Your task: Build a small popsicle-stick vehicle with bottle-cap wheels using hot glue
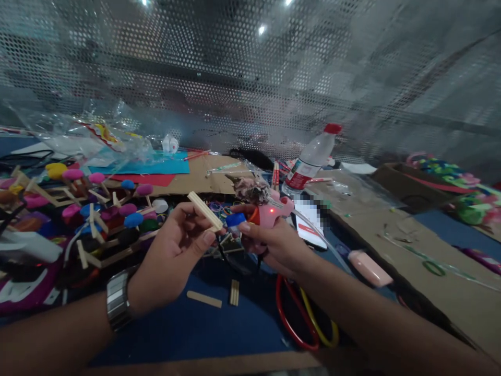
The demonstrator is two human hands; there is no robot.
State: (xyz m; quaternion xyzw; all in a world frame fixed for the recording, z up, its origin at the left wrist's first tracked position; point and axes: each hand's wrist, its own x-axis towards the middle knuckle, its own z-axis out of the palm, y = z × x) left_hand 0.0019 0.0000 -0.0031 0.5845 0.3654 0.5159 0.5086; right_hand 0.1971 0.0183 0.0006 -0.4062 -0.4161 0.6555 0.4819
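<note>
My left hand [172, 256], with a metal watch on its wrist, pinches a small block of pale wooden sticks [205, 211] laid side by side. My right hand [277, 240] is wrapped round a pink hot glue gun [270, 211] with a lit red light and a clear glue stick [324, 237] coming out of its back. A blue piece [235, 219] sits at the front of the right hand, close to the sticks; what it belongs to is unclear. On the blue table below lie a flat craft stick [204, 299] and a short bundle of sticks [234, 292].
Colourful pompoms and wooden pieces [97, 219] crowd the left. Scissors with red and yellow handles [299, 318] lie under my right forearm. A tilted bottle with a red cap [309, 162], a phone [309, 224] and cardboard [422, 256] are beyond and to the right.
</note>
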